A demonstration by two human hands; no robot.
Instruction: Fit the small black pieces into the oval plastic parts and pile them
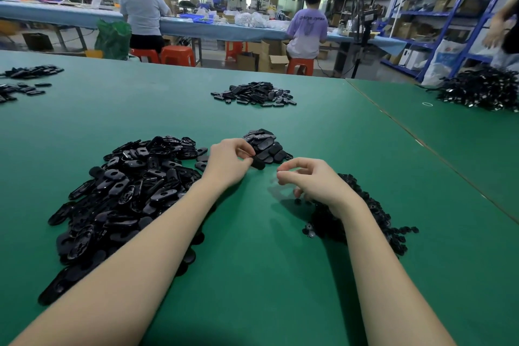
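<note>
**Oval plastic part held at the small finished pile**

Oval black plastic part [257, 162] is between the fingertips of the left hand [229, 161], which pinches it with thumb and curled fingers just above the green table [252, 261]. This part touches the near edge of the small pile of oval parts [266, 146], which lies right behind the hand.

The right hand [309, 181] is a little lower and to the right, apart from the left one. Its thumb and forefinger are bent toward each other, and the other fingers curl down to the heap of small black pieces [365, 219]. I cannot tell if it holds a piece between the fingertips, because the area is too small and dark.

On the left side, under the left forearm, lies the big loose heap of black oval shells [126, 191], many of them with the hollow side up. Farther on the table there is another pile of black parts [254, 94] in the middle, and a dark tangled heap [483, 90] at the right edge. Behind the table, a person in a lilac shirt [307, 32] sits on an orange stool [300, 66] at a long blue bench.
</note>
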